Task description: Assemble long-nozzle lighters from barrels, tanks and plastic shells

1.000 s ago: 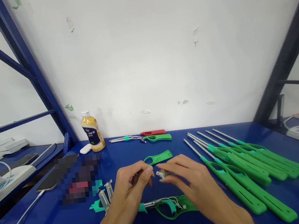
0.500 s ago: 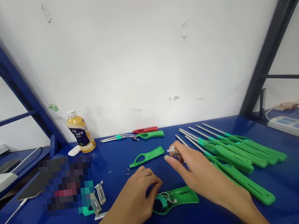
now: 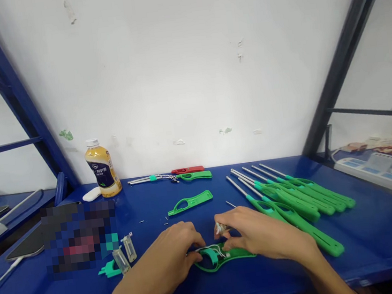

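An open green lighter shell (image 3: 226, 257) with white wires and a teal trigger lies on the blue table (image 3: 368, 231) near the front edge. My left hand (image 3: 175, 255) rests on its left end, fingers curled down over the metal tube end. My right hand (image 3: 255, 234) sits just right of it, fingers pinched on a small clear and metal part (image 3: 220, 229) right above the shell. A separate green shell half (image 3: 190, 202) lies a little farther back.
Several long green lighters (image 3: 294, 197) lie in a row at the right. A yellow drink bottle (image 3: 101, 168), a white case (image 3: 91, 194), a red and a green lighter (image 3: 192, 173) stand near the wall. Small clear tanks (image 3: 125, 254) lie at the left. A phone (image 3: 25, 244) lies far left.
My right hand came back from the far side toward me with the small part and now sits over the open shell. My left hand shifted slightly onto the shell's left end.
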`<act>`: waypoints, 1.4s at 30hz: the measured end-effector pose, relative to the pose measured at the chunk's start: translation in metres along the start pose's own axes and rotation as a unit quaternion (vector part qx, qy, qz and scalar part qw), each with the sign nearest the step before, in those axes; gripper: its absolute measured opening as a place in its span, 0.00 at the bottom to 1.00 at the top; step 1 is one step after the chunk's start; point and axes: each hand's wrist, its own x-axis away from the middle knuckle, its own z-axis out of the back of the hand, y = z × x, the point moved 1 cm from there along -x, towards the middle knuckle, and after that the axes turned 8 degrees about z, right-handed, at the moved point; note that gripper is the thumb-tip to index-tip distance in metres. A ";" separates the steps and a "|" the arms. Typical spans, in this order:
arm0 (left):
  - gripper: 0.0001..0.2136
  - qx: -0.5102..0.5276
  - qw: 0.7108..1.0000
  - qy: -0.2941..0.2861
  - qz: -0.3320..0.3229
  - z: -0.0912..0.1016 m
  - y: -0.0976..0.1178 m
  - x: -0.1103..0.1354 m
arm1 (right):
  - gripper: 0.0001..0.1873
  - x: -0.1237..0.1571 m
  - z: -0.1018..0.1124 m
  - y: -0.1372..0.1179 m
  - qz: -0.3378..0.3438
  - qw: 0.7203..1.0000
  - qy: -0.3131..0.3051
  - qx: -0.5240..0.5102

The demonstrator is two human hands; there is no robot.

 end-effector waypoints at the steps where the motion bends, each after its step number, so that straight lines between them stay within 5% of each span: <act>1: 0.10 -0.007 1.000 0.001 -0.004 -0.003 0.000 -0.003 | 0.10 -0.001 -0.001 0.000 0.001 1.000 -0.003 0.002; 16: 0.15 -0.193 0.978 0.073 -0.016 -0.020 0.009 -0.012 | 0.11 -0.008 -0.010 0.001 0.047 0.994 0.017 0.101; 24: 0.18 -0.283 0.939 0.178 -0.083 -0.053 0.003 -0.008 | 0.15 0.010 -0.042 0.007 0.101 0.975 0.054 0.190; 33: 0.22 -0.236 0.907 0.301 -0.178 -0.074 -0.037 0.012 | 0.10 0.019 -0.059 0.010 0.116 0.968 0.108 0.197; 42: 0.11 -0.140 0.919 0.325 -0.175 -0.072 -0.034 0.009 | 0.17 0.023 -0.060 0.009 0.086 0.972 0.138 0.170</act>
